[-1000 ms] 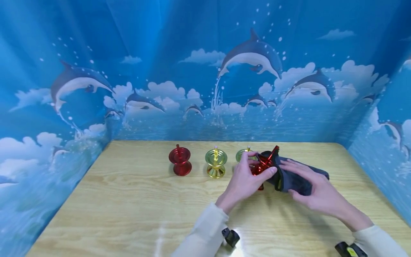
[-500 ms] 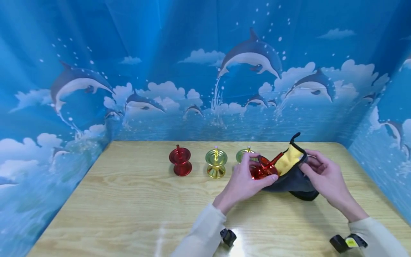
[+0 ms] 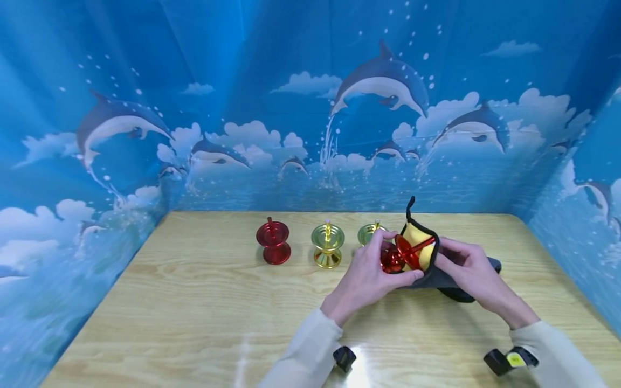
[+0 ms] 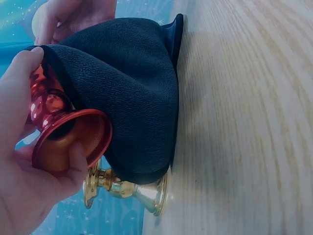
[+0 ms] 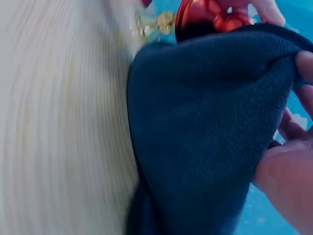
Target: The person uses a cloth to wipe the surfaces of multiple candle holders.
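In the head view my left hand (image 3: 361, 276) grips a shiny red candle holder (image 3: 392, 261), tilted on its side with its thin spike pointing right. A cleaning cloth (image 3: 439, 278), dark grey with a yellow underside and black edging, lies around the holder's dish. My right hand (image 3: 477, 277) pinches the cloth's edge to the right of the spike. The left wrist view shows the fingers around the holder's flared base (image 4: 90, 129), with the thumb at the cloth's rim. In the right wrist view the cloth (image 5: 210, 117) hides part of the holder.
Left of the hands stand a matte red candle holder (image 3: 275, 245) and a gold one (image 3: 327, 250). Another gold holder (image 3: 368, 231) is partly hidden behind my left hand. A blue dolphin-print curtain (image 3: 291, 108) closes the back of the wooden table (image 3: 194, 302).
The right hand first drew the cloth back to the right, turning up its yellow side, then brought it left around the dish and spike. The left hand stays nearly in place.
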Tool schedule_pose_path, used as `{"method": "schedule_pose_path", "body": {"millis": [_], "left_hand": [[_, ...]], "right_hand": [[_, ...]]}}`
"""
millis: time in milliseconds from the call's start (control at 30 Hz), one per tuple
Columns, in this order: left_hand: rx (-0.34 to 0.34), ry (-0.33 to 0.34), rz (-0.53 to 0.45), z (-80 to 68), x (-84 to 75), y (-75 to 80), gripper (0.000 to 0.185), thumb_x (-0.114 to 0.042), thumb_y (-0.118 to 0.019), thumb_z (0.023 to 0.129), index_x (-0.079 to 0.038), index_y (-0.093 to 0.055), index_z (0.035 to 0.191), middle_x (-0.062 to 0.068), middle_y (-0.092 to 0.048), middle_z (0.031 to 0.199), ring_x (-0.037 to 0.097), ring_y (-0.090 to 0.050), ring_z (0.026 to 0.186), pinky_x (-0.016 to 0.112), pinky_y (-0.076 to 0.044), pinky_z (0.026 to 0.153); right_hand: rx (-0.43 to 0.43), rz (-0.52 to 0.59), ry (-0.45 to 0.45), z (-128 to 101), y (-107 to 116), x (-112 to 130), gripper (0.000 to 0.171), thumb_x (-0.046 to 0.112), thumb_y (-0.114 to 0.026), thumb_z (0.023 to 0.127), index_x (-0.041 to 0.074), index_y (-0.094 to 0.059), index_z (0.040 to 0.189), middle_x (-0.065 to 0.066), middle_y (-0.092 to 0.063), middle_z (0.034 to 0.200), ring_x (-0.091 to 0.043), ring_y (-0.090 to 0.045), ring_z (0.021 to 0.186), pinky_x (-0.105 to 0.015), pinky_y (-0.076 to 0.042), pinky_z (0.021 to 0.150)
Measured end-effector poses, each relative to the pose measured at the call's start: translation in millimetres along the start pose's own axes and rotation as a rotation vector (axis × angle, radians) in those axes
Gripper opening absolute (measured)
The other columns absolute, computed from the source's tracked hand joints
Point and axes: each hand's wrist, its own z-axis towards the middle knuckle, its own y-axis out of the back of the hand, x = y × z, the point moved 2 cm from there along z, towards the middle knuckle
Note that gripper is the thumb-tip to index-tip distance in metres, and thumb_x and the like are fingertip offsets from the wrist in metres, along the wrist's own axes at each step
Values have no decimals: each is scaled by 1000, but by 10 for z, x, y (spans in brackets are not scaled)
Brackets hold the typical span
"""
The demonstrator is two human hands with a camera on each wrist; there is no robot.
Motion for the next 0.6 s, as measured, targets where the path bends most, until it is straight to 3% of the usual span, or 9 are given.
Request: {"method": "schedule_pose_path", "body": {"millis": [100, 200, 433, 600], "left_hand": [[-11, 11, -30, -1, -10, -10, 75, -48, -81, 85, -19, -46, 144, 1, -69, 118, 1, -64, 98, 18, -54, 83], [-29, 45, -67, -4, -13, -23, 76, -51, -80, 85, -20, -44, 144, 0, -68, 121, 2, -63, 102, 20, -54, 86], [-3, 56, -33, -1, -17, -28, 75, -53, -80, 84, -21, -46, 142, -3, -68, 115, 1, -62, 97, 20, -53, 83], [14, 40, -33, 5, -18, -59, 72, -50, -81, 84, -18, -47, 140, -3, -69, 106, -1, -62, 92, 17, -53, 79]], "right_hand": [[46, 257, -52, 28, -25, -44, 38, 13, -52, 107, 7, -58, 144, 27, -64, 124, 8, -63, 112, -14, -54, 88], [37, 465, -81, 50, -40, -74, 33, 11, -50, 107, 19, -66, 135, 19, -69, 123, 4, -66, 112, -16, -56, 88], [31, 405, -30, 63, -60, -71, 35, 4, -54, 104, 14, -66, 135, 15, -69, 122, 0, -65, 110, -15, -54, 90], [36, 494, -76, 59, -48, -82, 34, 5, -52, 105, 25, -67, 128, 12, -69, 120, -3, -66, 106, -20, -58, 86]]}}
